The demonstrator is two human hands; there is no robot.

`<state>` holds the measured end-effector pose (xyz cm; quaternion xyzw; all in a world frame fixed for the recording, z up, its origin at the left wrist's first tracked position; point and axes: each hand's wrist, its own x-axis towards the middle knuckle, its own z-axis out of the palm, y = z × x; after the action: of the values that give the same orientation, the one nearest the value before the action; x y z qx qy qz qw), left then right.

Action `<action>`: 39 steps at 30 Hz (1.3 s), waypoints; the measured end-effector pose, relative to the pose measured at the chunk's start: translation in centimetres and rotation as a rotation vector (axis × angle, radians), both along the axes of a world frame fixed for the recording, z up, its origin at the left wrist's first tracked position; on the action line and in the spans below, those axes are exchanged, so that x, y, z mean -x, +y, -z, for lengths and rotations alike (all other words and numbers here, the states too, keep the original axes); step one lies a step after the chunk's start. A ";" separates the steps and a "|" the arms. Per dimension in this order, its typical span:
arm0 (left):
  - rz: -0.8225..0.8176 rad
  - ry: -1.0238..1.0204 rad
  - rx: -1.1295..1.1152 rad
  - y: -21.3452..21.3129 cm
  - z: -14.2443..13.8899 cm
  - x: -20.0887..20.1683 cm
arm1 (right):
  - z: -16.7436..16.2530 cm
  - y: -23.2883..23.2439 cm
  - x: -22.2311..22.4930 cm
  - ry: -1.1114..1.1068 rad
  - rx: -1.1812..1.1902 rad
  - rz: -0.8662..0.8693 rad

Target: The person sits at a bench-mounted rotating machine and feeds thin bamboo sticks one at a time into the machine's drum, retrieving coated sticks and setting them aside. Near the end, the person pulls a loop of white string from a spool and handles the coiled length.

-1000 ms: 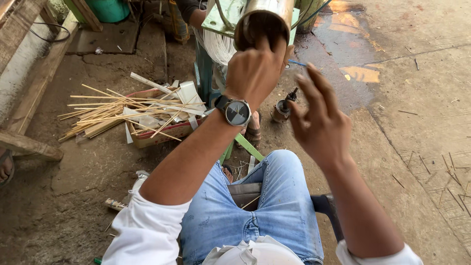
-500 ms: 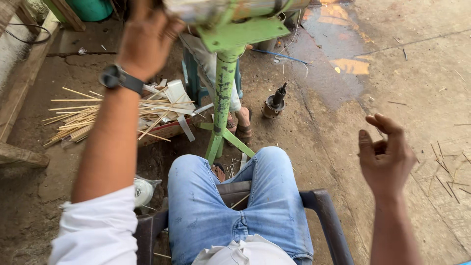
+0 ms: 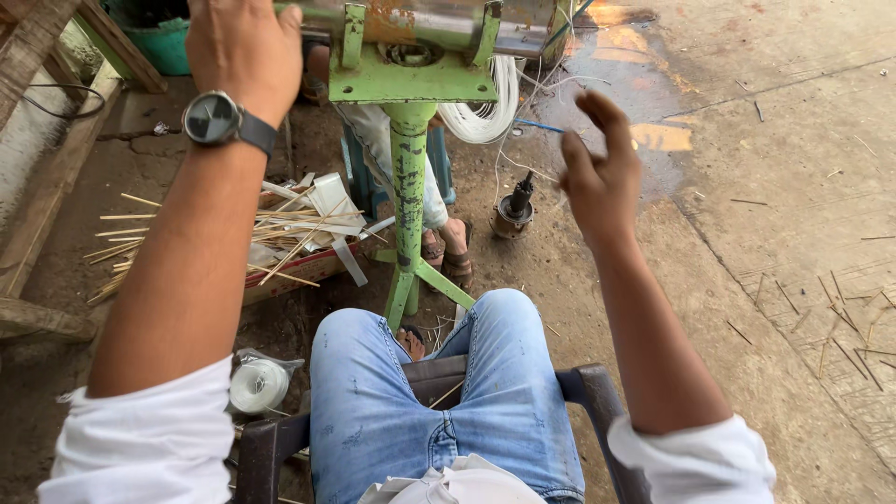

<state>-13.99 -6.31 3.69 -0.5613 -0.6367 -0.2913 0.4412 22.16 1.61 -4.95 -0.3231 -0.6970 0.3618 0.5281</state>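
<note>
My left hand (image 3: 245, 51), a dark watch (image 3: 217, 119) on its wrist, rests with fingers closed over the horizontal metal cylinder (image 3: 425, 21) at the top of the frame. The cylinder sits on a green metal stand (image 3: 409, 187) in front of my knees. My right hand (image 3: 599, 173) hovers in the air to the right of the stand, fingers spread, holding nothing. A coil of white cord (image 3: 485, 107) hangs beside the stand. I sit on a dark plastic chair (image 3: 583, 392) in blue jeans.
A pile of thin bamboo sticks (image 3: 205, 238) lies on a flat box at left. Another person's sandalled feet (image 3: 446, 257) show behind the stand. A small dark metal part (image 3: 513, 210) stands on the concrete. A spool of white line (image 3: 259, 385) lies by my left leg. Wooden planks (image 3: 37, 187) line the left edge.
The view dropped from the cylinder's end to its stand. My left hand moved left and stays on the cylinder; my right hand swung out to the right, then came back up toward the machine.
</note>
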 end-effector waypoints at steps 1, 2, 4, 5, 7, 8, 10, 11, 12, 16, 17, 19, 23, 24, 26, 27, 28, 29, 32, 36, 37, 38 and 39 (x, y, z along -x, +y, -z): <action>0.008 0.003 0.033 -0.4 -0.1 -0.6 | -0.4 1.1 1.3 0.027 0.000 -0.043; 0.016 0.007 0.067 -0.9 -0.3 -1.2 | -0.7 2.1 2.5 0.054 0.003 -0.087; 0.026 0.028 0.102 -1.9 -0.6 -2.3 | -0.9 3.9 4.5 0.155 0.101 -0.123; 0.027 0.042 0.103 -2.5 -0.6 -2.8 | -1.0 4.6 5.4 0.203 0.148 -0.144; 0.040 0.054 0.110 -3.5 -0.5 -3.9 | -0.5 3.9 7.3 0.108 -0.066 -0.034; 0.055 0.058 0.109 -3.9 -0.4 -4.4 | -0.1 3.5 7.8 0.070 -0.179 0.027; 0.092 0.085 0.091 -4.6 -0.3 -5.2 | 1.6 1.7 8.7 0.004 -0.401 0.176; 0.117 0.104 0.083 -4.9 -0.2 -5.6 | 2.4 -0.1 9.0 -0.030 -0.508 0.256; 0.142 0.123 0.077 -5.1 0.0 -6.1 | 2.6 -1.4 9.5 -0.093 -0.469 0.258; 0.171 0.170 0.069 -4.4 0.6 -7.6 | 1.4 -5.6 10.7 -0.340 -0.480 0.212; 0.165 0.209 0.065 -4.3 0.7 -7.7 | 0.8 -6.2 10.8 -0.402 -0.526 0.187; 0.168 0.299 0.056 -4.1 0.9 -7.6 | -0.1 -6.9 10.1 -0.418 -0.646 0.136; 0.214 0.574 0.150 -4.5 1.8 -7.7 | -1.2 -5.9 8.4 -0.477 -0.672 0.090; 0.231 0.661 0.200 -4.6 2.0 -8.0 | -1.3 -5.5 8.1 -0.458 -0.669 0.093; 0.114 0.635 0.259 -4.1 3.0 -9.5 | -1.5 -4.5 7.3 -0.421 -0.667 0.106; 0.055 0.628 0.280 -3.5 3.3 -10.2 | -1.6 -4.1 7.2 -0.418 -0.686 0.106; -0.026 0.610 0.301 -2.6 3.6 -10.9 | -1.8 -3.6 7.1 -0.415 -0.710 0.109; -0.109 0.589 0.321 -1.7 4.0 -11.6 | -2.1 -3.2 7.1 -0.412 -0.735 0.109; -0.121 0.628 0.347 0.5 4.5 -11.3 | -2.4 -2.6 6.8 -0.446 -0.631 0.013; 0.062 0.704 0.250 0.9 4.8 -8.6 | -2.4 -2.2 7.1 -0.576 -0.724 0.049; 0.053 0.747 0.235 1.0 4.8 -8.2 | -2.3 -2.3 7.2 -0.602 -0.737 0.061; 0.044 0.788 0.222 1.1 4.7 -7.9 | -2.3 -2.4 7.4 -0.629 -0.748 0.072; 0.037 0.825 0.213 0.9 4.8 -7.6 | -2.4 -2.3 7.5 -0.746 -0.727 0.087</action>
<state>-6.34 -5.40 -1.11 -0.6847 -0.4231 0.0175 0.5932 14.64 -0.71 -2.58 -0.2546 -0.9042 -0.0656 0.3366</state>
